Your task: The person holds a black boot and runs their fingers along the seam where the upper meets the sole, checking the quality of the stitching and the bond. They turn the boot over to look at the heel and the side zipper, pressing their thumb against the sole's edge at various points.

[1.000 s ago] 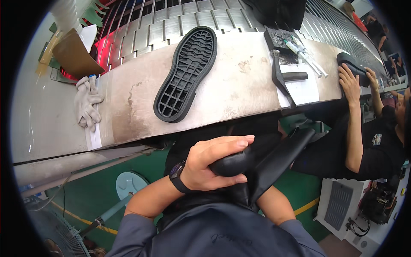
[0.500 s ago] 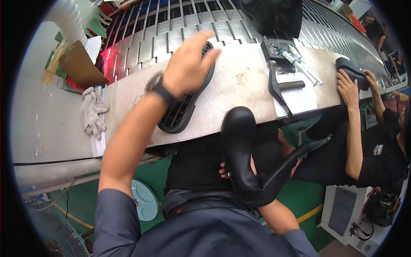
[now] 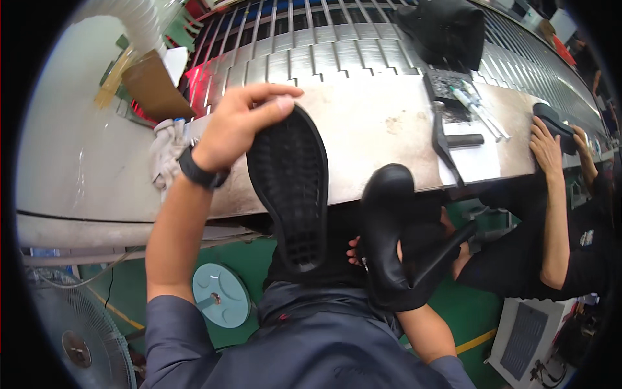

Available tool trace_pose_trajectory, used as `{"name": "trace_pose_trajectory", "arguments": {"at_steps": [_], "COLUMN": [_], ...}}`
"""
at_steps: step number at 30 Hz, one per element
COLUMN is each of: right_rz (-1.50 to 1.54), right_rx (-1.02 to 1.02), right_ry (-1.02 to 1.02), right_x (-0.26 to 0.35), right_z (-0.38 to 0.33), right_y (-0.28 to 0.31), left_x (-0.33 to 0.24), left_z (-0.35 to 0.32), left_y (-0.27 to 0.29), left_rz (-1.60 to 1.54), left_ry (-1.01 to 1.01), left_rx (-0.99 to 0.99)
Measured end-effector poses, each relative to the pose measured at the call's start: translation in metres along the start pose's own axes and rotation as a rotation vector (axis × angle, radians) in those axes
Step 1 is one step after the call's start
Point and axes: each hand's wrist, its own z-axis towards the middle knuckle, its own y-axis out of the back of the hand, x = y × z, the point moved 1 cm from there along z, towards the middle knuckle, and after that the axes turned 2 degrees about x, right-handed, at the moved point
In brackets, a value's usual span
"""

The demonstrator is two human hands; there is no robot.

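1. Here, taking the steel workbench [image 3: 382, 117] as the landmark: at its left end lies a pair of pale work gloves [image 3: 167, 146], and beyond them, by its far edge, a brown cardboard piece [image 3: 152, 87].
2. The left hand [image 3: 236, 123] is curled closed on the top end of a black rubber outsole [image 3: 289, 188], thumb on the tread side, holding it clear of the bench's near edge.
3. The outsole hangs nearly upright, long axis running from bench edge down toward the lap, tread facing the camera; I cannot tell which end is the toe.
4. Below the near edge, the right hand [image 3: 357, 251] is mostly hidden behind a black high-heeled shoe [image 3: 398, 240]; its fingers seem wrapped around the shoe, heel spike pointing right.
5. Judging by this, sole and shoe are in hand but not joined; fitting them together remains.
6. At the bench's right end, a co-worker's hand [image 3: 546, 146] rests on a dark part.
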Motion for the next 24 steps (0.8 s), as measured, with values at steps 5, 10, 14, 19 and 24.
{"name": "trace_pose_trajectory", "arguments": {"at_steps": [5, 10, 14, 19, 24], "right_rz": [0.094, 0.128, -0.061, -0.077, 0.076], "right_rx": [-0.066, 0.021, -0.214, -0.187, -0.114], "right_ry": [0.073, 0.004, 0.18, 0.191, 0.168], "right_x": [0.011, 0.019, 0.024, 0.011, 0.0], "right_z": [-0.007, -0.007, -0.013, -0.007, -0.001], "right_y": [-0.029, -0.04, -0.068, -0.044, -0.027], "left_x": [0.029, 0.049, 0.062, 0.064, 0.074], "left_z": [-0.086, -0.11, -0.126, -0.129, -0.133], "left_y": [-0.041, -0.065, -0.082, -0.082, -0.09], "left_rz": [-0.331, -0.72, -0.913, -0.831, -1.062], "left_ry": [0.167, 0.073, 0.108, -0.003, 0.078], "left_rx": [0.057, 0.058, 0.168, 0.224, 0.064]}}
